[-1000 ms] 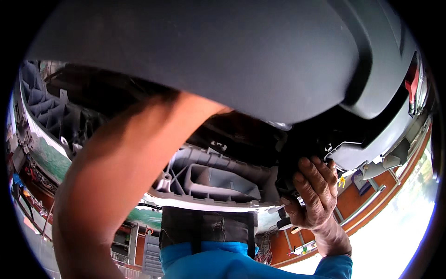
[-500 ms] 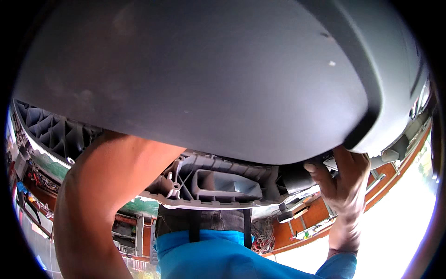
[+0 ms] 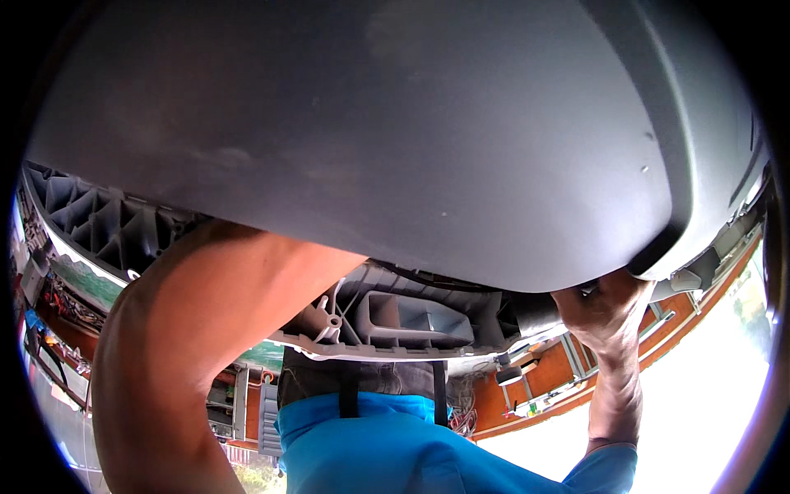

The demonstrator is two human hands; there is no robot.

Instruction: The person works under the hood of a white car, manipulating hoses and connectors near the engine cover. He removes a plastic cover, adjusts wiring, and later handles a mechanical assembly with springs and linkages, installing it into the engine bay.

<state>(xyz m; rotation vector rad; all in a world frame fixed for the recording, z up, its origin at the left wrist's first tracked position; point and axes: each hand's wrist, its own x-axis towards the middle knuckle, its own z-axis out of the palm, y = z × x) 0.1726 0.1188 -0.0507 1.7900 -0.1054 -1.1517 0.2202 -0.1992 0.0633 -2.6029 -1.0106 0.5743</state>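
Observation:
A large dark grey moulded panel [image 3: 395,140] fills the upper part of the view, close above my arms. My left forearm [image 3: 239,288] reaches in under its lower edge, and the hand itself is hidden behind it. At the panel's lower right corner, my right hand [image 3: 605,309] is tucked beneath the edge. Its fingers are hidden there, so whether they grip anything does not show. Below the panel lies a grey ribbed plastic part [image 3: 415,321] with a box-shaped recess and a screw boss, crossing in front of my waist.
A triangular-ribbed section [image 3: 103,218] shows at the left under the panel. Beyond, an orange-brown surface [image 3: 539,383] carries rails and small items. Bundled cables [image 3: 465,416] hang near my blue shirt [image 3: 370,445]. Bright light floods the right side.
My right hand has pushed farther under the panel's corner, hiding the thumb and finger that showed before. The panel and ribbed part appear shifted slightly right in view. The left forearm stays underneath.

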